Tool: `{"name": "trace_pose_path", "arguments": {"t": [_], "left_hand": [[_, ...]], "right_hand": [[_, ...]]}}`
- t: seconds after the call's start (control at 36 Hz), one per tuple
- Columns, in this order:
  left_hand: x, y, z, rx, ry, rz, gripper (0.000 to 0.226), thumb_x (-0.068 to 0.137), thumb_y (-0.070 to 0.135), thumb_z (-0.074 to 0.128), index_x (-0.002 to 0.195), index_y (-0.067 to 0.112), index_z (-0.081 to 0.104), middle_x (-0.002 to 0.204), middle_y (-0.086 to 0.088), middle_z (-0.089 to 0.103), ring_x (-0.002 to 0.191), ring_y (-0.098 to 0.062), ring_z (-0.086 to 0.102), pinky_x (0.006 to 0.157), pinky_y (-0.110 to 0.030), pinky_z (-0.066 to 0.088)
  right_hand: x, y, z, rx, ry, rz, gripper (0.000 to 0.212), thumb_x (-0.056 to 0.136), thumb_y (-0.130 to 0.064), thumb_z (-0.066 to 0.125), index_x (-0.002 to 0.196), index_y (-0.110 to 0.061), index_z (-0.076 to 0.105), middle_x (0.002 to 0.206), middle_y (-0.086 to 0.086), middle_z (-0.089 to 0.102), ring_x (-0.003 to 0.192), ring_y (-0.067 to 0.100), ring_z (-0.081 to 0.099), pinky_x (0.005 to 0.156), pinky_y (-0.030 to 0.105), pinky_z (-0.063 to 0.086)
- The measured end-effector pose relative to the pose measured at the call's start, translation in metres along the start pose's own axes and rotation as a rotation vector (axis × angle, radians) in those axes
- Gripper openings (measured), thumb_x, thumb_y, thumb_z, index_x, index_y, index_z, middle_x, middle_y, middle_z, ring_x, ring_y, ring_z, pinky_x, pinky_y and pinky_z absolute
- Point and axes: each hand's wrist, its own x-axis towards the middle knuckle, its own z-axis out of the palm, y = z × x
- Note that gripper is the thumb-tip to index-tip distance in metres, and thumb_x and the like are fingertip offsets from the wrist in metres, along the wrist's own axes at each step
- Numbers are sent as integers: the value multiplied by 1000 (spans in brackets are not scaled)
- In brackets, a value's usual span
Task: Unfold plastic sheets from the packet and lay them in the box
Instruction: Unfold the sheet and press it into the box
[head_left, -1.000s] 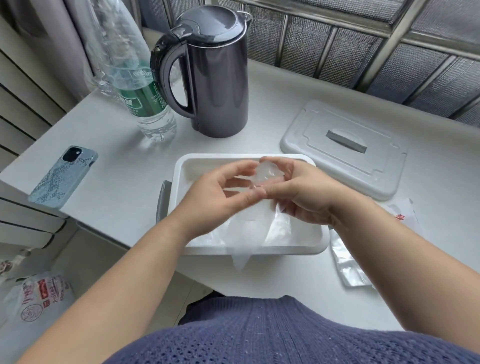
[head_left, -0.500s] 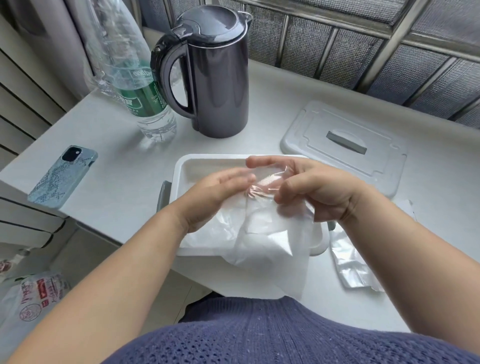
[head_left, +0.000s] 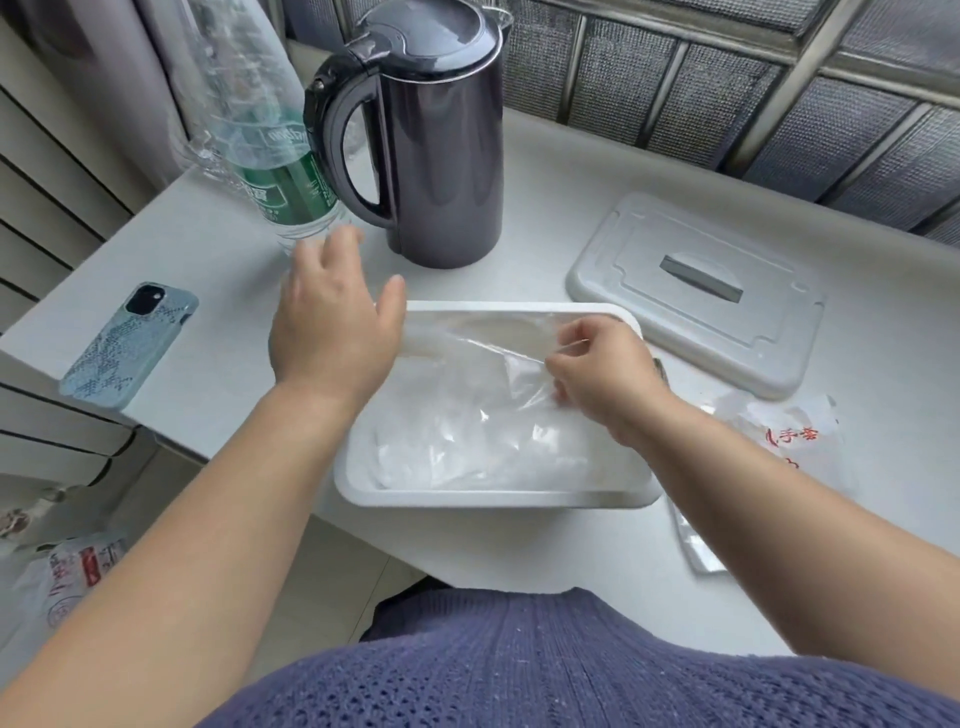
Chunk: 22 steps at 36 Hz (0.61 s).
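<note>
Pinching clear sheet over box of crumpled sheets is R hand; L hand spread.

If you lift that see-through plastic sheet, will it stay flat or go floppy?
Probably floppy: the thin clear plastic sheet sags and creases where the right hand pinches it. Likely very light too, since fingertips alone hold it over the white rectangular box.
</note>
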Motion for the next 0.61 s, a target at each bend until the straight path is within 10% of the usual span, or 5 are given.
{"name": "trace_pose_path", "arguments": {"t": [0.08,0.22,0.36,0.47,0.61], "left_hand": [[-13,4,4,2,173,338,36,87,22,53,120,9,57,112,-19,54,99,-38,52,84,-42,40],[-34,14,24,192,-747,530,39,95,40,50,131,29,55,134,1,51,124,-23,45,96,-33,41],[-37,3,41,629,-947,534,49,88,47,53,133,27,50,133,-4,46,125,-28,41,95,-37,34],[-37,-2,49,763,-876,629,54,86,53,55,134,28,48,147,-6,33,134,-27,29,100,-41,30],[-30,0,45,996,-813,677,70,83,60,57,140,23,41,153,-13,18,138,-31,15,109,-55,15]], "right_hand": [[1,7,2,-283,72,-90,34,91,-9,42,125,-16,46,108,8,62,87,24,58,66,21,37],[-6,8,10,-658,61,-203,40,87,4,38,126,-5,35,116,18,51,95,34,51,73,34,35],[-7,9,16,-1039,234,-699,31,60,-2,63,90,-5,63,89,16,59,78,36,56,65,34,43],[-2,13,23,-1157,-436,-530,37,89,-28,53,123,-14,54,120,10,54,110,31,53,82,32,42],[7,35,29,-1267,-592,-207,72,85,-23,59,143,-3,20,137,25,32,115,39,53,86,36,44]]}}
